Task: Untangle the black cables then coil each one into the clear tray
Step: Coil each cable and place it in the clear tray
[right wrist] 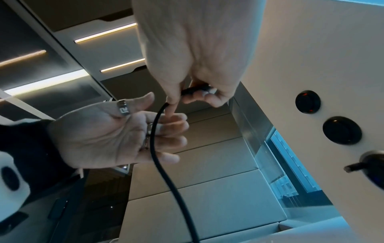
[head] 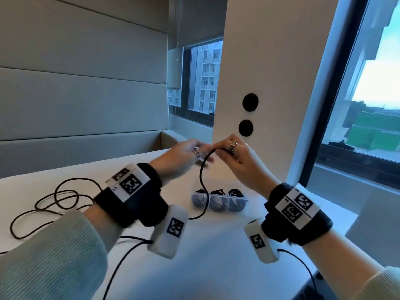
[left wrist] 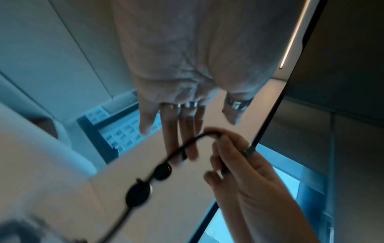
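Note:
My right hand [head: 227, 150] is raised above the table and pinches the plug end of a black cable [head: 202, 176]; in the right wrist view the fingers curl round that plug [right wrist: 195, 90]. The cable hangs down from there and runs left into loose loops [head: 56, 200] on the white table. My left hand [head: 190, 152] is beside it, palm open with fingers straight [right wrist: 166, 131], the cable passing in front of them. A clear tray [head: 218, 202] with three compartments stands beyond my wrists, each with a coiled black cable inside.
A white pillar [head: 270, 83] with two round black sockets [head: 250, 101] rises just behind my hands. Windows flank it. A padded grey wall lies to the left. The table's right edge [head: 346, 215] is near my right wrist.

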Motion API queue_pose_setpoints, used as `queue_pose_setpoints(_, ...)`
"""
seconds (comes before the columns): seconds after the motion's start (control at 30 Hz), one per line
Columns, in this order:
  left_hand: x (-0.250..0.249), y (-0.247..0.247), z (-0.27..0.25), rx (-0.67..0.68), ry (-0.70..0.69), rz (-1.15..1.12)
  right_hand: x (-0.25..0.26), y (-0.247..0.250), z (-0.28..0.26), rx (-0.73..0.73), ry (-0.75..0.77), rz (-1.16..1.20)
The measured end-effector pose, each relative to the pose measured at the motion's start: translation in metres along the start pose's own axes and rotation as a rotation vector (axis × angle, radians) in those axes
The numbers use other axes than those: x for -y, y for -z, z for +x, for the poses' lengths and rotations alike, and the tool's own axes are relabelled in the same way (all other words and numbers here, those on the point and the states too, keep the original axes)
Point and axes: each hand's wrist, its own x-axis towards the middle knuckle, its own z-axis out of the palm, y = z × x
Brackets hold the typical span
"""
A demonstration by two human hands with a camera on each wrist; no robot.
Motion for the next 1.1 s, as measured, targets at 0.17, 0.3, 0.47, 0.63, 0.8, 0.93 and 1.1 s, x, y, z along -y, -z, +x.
queue_pose_setpoints(0.17, -0.003, -0.031, 0.006, 0.101, 0.149, -0.462, 0.005, -0.003, -0.020, -0.049, -0.384, 0.521)
queue_pose_setpoints(0.3, -0.006, -0.034, 0.014, -0.020, 0.099, -0.667, 0.006, -0.008, -0.047, 0.311, -0.658, 1.049)
queue_pose_setpoints(0.47, 0.000, -0.015, 0.021, -0.136, 0.072, -0.687, -0.021, 0.010, -0.051, 0.337, -0.646, 0.521)
queue_pose_setpoints(0.63, 0.021, 0.016, 0.021, -0.243, 0.094, -0.607, -0.060, 0.045, -0.051, 0.047, -0.663, 0.006)
queue_pose_setpoints(0.8, 0.028, 0.011, 0.010, -0.191, 0.151, -0.408, -0.076, 0.067, -0.048, -0.173, -0.690, -0.219)
queue_pose_setpoints(0.93, 0.032, -0.001, 0.003, -0.014, 0.109, -0.111, -0.070, 0.067, -0.040, -0.332, -0.598, -0.381)
queue_pose_setpoints(1.1, 0.043, -0.016, 0.003, 0.219, 0.222, 0.102, -0.057, 0.061, -0.034, -0.397, -0.341, -0.211)
